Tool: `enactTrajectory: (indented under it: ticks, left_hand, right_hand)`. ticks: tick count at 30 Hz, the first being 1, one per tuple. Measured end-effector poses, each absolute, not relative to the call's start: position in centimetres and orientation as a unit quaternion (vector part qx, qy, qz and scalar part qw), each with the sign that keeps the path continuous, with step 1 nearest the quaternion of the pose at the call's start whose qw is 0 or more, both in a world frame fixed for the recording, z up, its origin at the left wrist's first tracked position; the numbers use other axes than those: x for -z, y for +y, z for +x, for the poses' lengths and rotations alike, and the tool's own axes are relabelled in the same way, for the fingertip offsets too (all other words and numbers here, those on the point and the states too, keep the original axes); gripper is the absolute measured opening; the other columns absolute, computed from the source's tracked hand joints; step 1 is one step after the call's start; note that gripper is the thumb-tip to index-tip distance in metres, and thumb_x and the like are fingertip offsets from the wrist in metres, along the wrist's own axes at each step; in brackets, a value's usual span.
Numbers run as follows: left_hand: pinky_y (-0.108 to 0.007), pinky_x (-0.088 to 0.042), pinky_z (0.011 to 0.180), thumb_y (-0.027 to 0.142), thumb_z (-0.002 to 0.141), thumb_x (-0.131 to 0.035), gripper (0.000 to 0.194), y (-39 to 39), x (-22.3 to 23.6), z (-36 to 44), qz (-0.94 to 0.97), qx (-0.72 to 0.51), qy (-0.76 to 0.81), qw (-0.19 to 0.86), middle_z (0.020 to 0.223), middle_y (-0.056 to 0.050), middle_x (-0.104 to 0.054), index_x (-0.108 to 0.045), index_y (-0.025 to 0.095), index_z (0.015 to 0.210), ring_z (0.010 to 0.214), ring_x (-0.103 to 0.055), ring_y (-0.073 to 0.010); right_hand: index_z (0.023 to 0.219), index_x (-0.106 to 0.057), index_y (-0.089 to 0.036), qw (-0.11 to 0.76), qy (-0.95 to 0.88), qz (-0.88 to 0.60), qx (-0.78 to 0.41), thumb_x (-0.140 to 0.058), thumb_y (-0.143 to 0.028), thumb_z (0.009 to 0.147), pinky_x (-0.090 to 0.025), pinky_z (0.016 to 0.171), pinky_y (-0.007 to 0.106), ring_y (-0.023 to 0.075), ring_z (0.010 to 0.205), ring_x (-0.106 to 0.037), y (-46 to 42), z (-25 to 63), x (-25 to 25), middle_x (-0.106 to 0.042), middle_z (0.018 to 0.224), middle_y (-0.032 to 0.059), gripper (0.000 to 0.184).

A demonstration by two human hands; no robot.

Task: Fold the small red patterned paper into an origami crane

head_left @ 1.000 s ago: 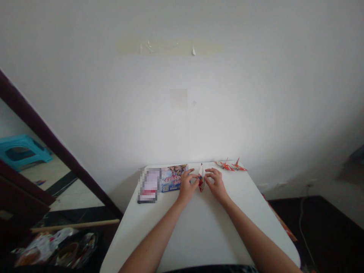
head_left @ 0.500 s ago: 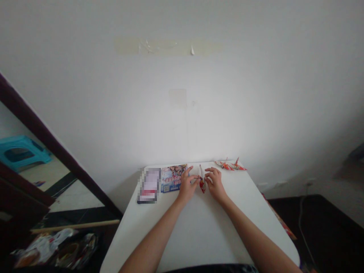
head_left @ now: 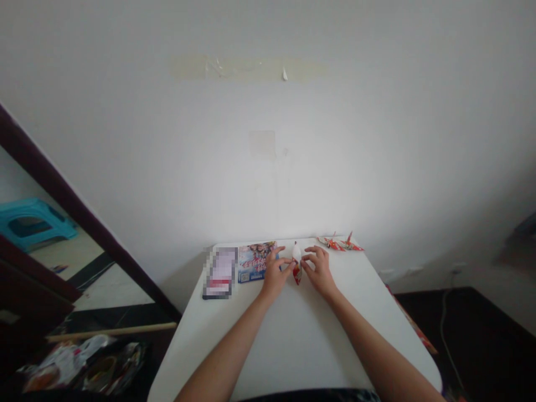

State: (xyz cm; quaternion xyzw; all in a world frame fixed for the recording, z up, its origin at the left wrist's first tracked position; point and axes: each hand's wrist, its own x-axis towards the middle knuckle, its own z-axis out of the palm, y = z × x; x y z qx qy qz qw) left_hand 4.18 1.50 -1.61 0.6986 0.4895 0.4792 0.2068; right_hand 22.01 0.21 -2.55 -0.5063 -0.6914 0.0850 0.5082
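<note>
A small folded paper piece [head_left: 297, 261], white above and red below, lies near the far middle of the white table [head_left: 293, 346]. My left hand [head_left: 275, 272] pinches its left side with thumb and fingers closed on it. On the other side, my right hand [head_left: 319, 269] grips the same paper in a pinch. Both forearms reach across the table from the near edge.
Finished red-and-white paper cranes [head_left: 340, 243] sit at the table's far right corner. A colourful printed sheet [head_left: 253, 261] and a dark-edged flat item [head_left: 220, 272] lie left of my hands. A wall rises right behind the table. Bags and clutter [head_left: 79, 368] lie on the floor at left.
The top of the folded paper has changed from a narrow point to a wider white flap between my fingers. Both hands stay in nearly the same place.
</note>
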Motion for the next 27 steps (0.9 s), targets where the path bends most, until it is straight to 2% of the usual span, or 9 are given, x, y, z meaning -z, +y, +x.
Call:
enactTrajectory:
  ticks: [4, 11, 17, 22, 27]
  left_hand:
    - [-0.055, -0.034, 0.118, 0.024, 0.083, -0.074, 0.009, 1.5, 1.7, 4.2, 0.689, -0.485, 0.500, 0.201, 0.134, -0.008, -0.063, -0.077, 0.023, 0.074, 0.131, -0.053, -0.0284]
    - [-0.054, -0.036, 0.117, 0.025, 0.084, -0.072, 0.008, 1.5, 1.8, 4.3, 0.693, -0.483, 0.494, 0.206, 0.131, -0.008, -0.065, -0.078, 0.023, 0.079, 0.131, -0.054, -0.0276]
    - [-0.055, -0.033, 0.120, 0.016, 0.080, -0.074, 0.008, 1.9, 1.6, 4.1, 0.697, -0.470, 0.489, 0.232, 0.138, -0.009, -0.060, -0.079, 0.022, 0.079, 0.135, -0.050, -0.0285]
    - [-0.056, -0.031, 0.121, 0.013, 0.078, -0.075, 0.010, 2.0, 1.6, 3.9, 0.693, -0.477, 0.482, 0.243, 0.139, -0.009, -0.059, -0.078, 0.022, 0.076, 0.137, -0.048, -0.0283]
    - [-0.056, -0.032, 0.120, 0.019, 0.079, -0.076, 0.007, 1.7, 1.6, 3.9, 0.691, -0.474, 0.492, 0.234, 0.136, -0.009, -0.061, -0.080, 0.024, 0.078, 0.134, -0.051, -0.0289]
  right_hand:
    - [0.091, -0.072, -0.029, 0.491, -0.709, -0.499, -0.084, -0.063, -0.039, 0.092, -0.038, 0.111, 0.057, 0.0310, 0.132, -0.041, -0.2, 22.2, 2.2, -0.062, 0.123, 0.0080, 0.014]
    - [0.087, -0.069, -0.027, 0.489, -0.713, -0.502, -0.044, -0.062, -0.031, 0.092, -0.037, 0.110, 0.056, 0.0302, 0.132, -0.041, 0.0, 21.8, 2.3, -0.063, 0.122, 0.0083, 0.010]
    - [0.093, -0.066, -0.026, 0.471, -0.720, -0.509, -0.018, -0.055, -0.030, 0.096, -0.028, 0.113, 0.065, 0.0308, 0.135, -0.040, -0.3, 21.3, 2.4, -0.060, 0.127, 0.0094, 0.012]
    - [0.093, -0.066, -0.026, 0.461, -0.725, -0.511, -0.018, -0.053, -0.032, 0.097, -0.024, 0.113, 0.069, 0.0320, 0.136, -0.039, -0.4, 21.0, 2.3, -0.059, 0.128, 0.0100, 0.015]
    - [0.092, -0.069, -0.028, 0.472, -0.719, -0.509, -0.034, -0.056, -0.036, 0.096, -0.030, 0.112, 0.065, 0.0317, 0.134, -0.041, -0.3, 21.8, 2.3, -0.060, 0.125, 0.0091, 0.017]
